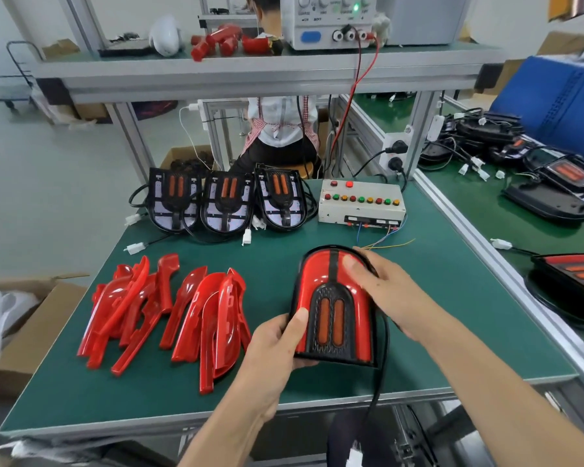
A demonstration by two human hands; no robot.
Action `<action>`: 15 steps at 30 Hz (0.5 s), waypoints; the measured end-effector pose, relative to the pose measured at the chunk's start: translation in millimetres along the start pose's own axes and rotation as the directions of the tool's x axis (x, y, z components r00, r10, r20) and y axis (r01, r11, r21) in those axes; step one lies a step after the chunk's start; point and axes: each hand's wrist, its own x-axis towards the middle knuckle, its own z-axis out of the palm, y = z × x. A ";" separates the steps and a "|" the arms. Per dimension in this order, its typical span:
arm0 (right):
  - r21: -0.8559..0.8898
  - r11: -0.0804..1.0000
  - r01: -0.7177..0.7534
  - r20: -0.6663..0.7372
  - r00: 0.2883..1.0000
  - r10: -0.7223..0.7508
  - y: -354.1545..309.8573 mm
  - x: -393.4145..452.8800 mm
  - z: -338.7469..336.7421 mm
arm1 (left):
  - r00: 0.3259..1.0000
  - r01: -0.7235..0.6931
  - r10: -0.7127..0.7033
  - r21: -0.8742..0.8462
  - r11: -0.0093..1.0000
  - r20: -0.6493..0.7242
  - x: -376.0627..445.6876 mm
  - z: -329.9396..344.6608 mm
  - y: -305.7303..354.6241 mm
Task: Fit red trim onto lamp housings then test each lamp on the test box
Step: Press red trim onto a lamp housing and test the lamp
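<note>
lamp (334,308): sits right between both hands
left hand (277,345): gripping its lower-left edge
right hand (381,284): curled over the upper-right rim

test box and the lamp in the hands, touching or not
Apart. The head view shows bare green mat between the test box and the held lamp.

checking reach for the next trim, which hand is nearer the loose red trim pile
Left. The left hand grips the lamp's near-left edge, on the side facing the trim pile. The right hand rests on the lamp's far-right side, farther from the pile.
</note>
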 end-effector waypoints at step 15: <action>-0.727 -0.081 0.682 0.611 0.589 -0.529 125.5 -125.6 -26.8 | 0.982 0.042 -0.067 -0.140 0.989 -0.175 -2.2 -9.1 -0.4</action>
